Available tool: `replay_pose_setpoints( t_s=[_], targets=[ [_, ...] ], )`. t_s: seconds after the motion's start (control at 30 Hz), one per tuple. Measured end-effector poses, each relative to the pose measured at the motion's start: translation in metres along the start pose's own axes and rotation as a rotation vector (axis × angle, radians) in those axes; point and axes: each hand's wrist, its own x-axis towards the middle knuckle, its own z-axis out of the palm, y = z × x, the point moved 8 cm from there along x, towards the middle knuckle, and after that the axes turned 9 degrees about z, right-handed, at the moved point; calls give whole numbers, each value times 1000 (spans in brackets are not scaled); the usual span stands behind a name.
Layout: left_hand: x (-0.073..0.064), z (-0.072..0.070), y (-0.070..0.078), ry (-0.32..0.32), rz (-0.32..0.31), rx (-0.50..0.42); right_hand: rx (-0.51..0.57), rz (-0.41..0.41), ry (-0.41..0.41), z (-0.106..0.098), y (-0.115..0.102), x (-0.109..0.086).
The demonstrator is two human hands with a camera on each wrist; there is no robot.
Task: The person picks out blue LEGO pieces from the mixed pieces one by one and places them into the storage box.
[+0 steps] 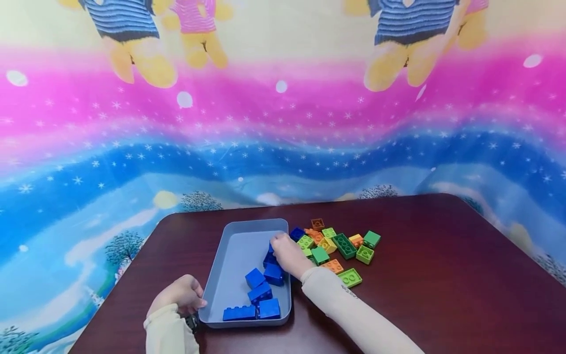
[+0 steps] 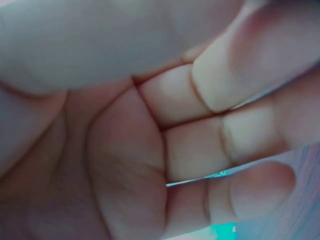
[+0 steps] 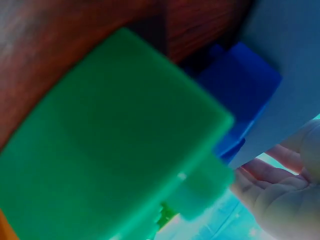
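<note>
A dark reddish-brown table bears a gray-blue tray at lower centre. The left hand touches its lower-left rim; any grip cannot be told, the fingertips being cropped in the wrist view. The right hand crosses the right rim, fingers at blue toy bricks inside; hidden tips leave a pinch uncertain. Outside, right of the tray, a blurred green brick blocks much of the right wrist view.

On the table before a backdrop, a tray with bricks inside lies left of scattered blocks, the left hand at the tray's near left corner, the right hand over its right rim.
</note>
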Motion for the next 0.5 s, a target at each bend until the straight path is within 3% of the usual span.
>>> replay_pose_setpoints(
  t_s=[0.3,0.5],
  targets=[
    [0,3,6,4,11,-13,-21,12,6,-1,7,-4],
    [-3,-2,3,28,3,-21,-9,1,-39,2,4,0]
  ],
)
